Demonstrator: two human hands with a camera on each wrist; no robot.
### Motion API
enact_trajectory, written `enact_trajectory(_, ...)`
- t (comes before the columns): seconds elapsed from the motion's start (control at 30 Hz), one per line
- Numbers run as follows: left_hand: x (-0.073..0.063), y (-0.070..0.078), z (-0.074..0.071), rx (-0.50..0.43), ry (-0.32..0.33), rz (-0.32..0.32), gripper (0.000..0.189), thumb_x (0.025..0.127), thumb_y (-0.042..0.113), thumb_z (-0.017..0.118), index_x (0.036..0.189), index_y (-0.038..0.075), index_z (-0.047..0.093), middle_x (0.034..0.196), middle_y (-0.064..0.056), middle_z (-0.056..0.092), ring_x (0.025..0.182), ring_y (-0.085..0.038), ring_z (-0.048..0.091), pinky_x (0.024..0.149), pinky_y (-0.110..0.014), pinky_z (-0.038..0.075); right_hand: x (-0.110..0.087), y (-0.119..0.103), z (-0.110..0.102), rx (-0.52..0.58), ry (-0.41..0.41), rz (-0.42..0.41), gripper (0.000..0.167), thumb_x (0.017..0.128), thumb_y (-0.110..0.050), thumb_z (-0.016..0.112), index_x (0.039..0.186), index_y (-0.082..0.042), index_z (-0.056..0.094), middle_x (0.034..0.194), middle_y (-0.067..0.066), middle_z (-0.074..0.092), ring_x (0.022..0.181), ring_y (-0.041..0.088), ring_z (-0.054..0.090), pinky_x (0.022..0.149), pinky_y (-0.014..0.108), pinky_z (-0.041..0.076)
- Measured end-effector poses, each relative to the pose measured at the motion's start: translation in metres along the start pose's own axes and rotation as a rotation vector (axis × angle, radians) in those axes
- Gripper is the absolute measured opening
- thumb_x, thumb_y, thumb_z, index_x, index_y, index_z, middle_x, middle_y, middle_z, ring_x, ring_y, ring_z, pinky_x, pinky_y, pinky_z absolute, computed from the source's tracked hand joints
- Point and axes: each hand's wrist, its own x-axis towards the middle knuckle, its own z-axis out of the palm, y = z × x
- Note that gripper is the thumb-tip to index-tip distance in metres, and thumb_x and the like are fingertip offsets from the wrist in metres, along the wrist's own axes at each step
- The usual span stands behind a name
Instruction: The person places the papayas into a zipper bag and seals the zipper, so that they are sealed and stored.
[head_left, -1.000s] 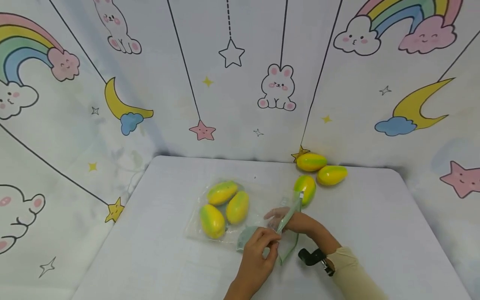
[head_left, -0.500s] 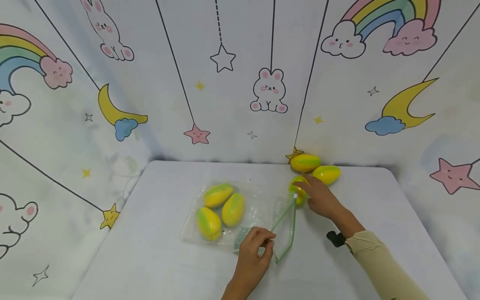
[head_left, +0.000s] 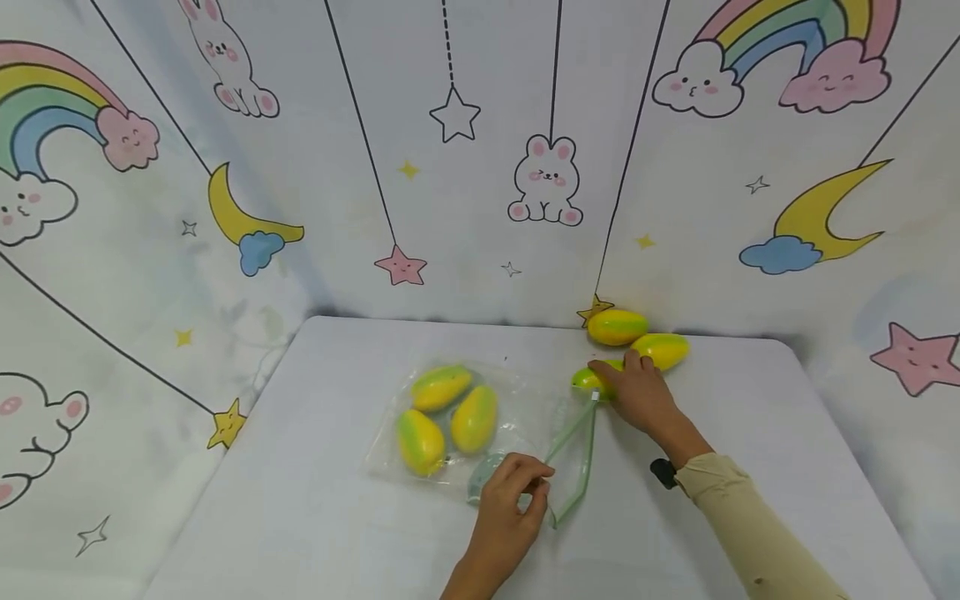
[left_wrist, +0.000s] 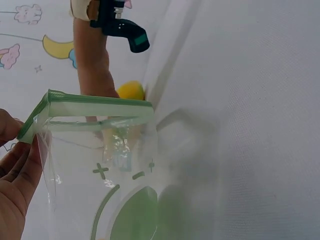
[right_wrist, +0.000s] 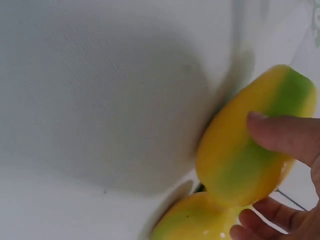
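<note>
My left hand [head_left: 507, 508] pinches the green zip edge of a clear zip bag [head_left: 517, 400]; its mouth stands spread, as the left wrist view shows. Inside the bag lie three yellow-green papayas, a lower one [head_left: 421, 442], an upper one [head_left: 441, 387] and a right-hand one [head_left: 474, 419]. Beyond the bag's mouth, my right hand [head_left: 641, 396] grips another papaya [right_wrist: 255, 145], thumb across its top and fingers at its far side. In the head view that hand hides part of the fruit.
Two more papayas, one at the table's back edge [head_left: 617, 327] and one just right of it [head_left: 663, 350], lie behind my right hand. The white table [head_left: 300, 500] meets a cartoon-printed backdrop [head_left: 480, 208] at its far edge.
My right hand has moved from the bag's mouth out to the papaya beyond it and taken hold. That papaya has turned sideways. My left hand stays on the bag's edge.
</note>
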Motion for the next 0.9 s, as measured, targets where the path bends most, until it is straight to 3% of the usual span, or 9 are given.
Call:
enact_trajectory(0.13,0.001,0.002,0.0,-0.001,-0.002,-0.004,0.031,0.082,-0.014,0.068,0.101,0.01,0.067,0.101,0.001,0.059,0.079,-0.006,0.061,0.072,-0.016,0.055,0.002,0.001,0.003,0.033,0.008,0.027,0.05,0.085,-0.001,0.071,0.131,-0.017,0.058,0.13,0.035,0.042,0.089,0.047,0.051,0.073,0.054,0.052)
enact_trajectory(0.23,0.0,0.002,0.001,-0.002,0.0,-0.003,0.032,0.081,-0.014,0.068,0.101,0.011,0.067,0.101,0.002,0.059,0.079,-0.006,0.061,0.072,-0.017,0.055,0.002,0.001,0.001,-0.002,0.0,0.039,0.049,0.085,-0.004,0.072,0.13,-0.014,0.057,0.132,0.031,0.047,0.093,0.047,0.055,0.078,0.055,0.052)
enact_trajectory(0.37,0.0,0.003,0.002,-0.002,0.006,-0.005,0.032,0.081,-0.014,0.068,0.101,0.011,0.067,0.1,0.002,0.059,0.079,-0.005,0.061,0.072,-0.017,0.055,-0.001,0.003,-0.002,-0.021,-0.013,0.067,0.054,0.085,-0.014,0.075,0.135,-0.01,0.054,0.116,0.029,0.059,0.086,0.039,0.058,0.076,0.052,0.051)
enact_trajectory(0.53,-0.002,0.003,0.003,-0.001,0.007,-0.013,0.032,0.081,-0.014,0.068,0.101,0.011,0.067,0.1,0.002,0.059,0.079,-0.005,0.061,0.072,-0.017,0.055,-0.004,0.005,-0.004,0.031,-0.062,0.149,0.073,0.086,-0.021,0.075,0.15,-0.019,0.038,0.107,0.035,0.055,0.06,0.028,0.051,0.055,0.042,0.049)
enact_trajectory(0.73,-0.003,0.003,0.004,0.012,0.014,-0.007,0.033,0.079,-0.015,0.069,0.1,0.011,0.067,0.099,0.003,0.059,0.078,-0.005,0.061,0.071,-0.016,0.055,-0.011,0.007,0.001,0.08,-0.024,0.204,0.08,0.089,-0.021,0.073,0.154,-0.025,0.026,0.072,0.019,0.051,0.051,0.025,0.045,0.044,0.033,0.04)
enact_trajectory(0.9,-0.005,0.003,0.005,0.01,0.009,-0.005,0.034,0.079,-0.015,0.069,0.1,0.012,0.067,0.099,0.003,0.059,0.078,-0.005,0.061,0.071,-0.015,0.055,-0.016,0.012,0.005,0.132,0.008,0.244,0.076,0.093,-0.022,0.068,0.154,-0.024,0.024,0.074,0.021,0.048,0.048,0.026,0.045,0.043,0.033,0.038)
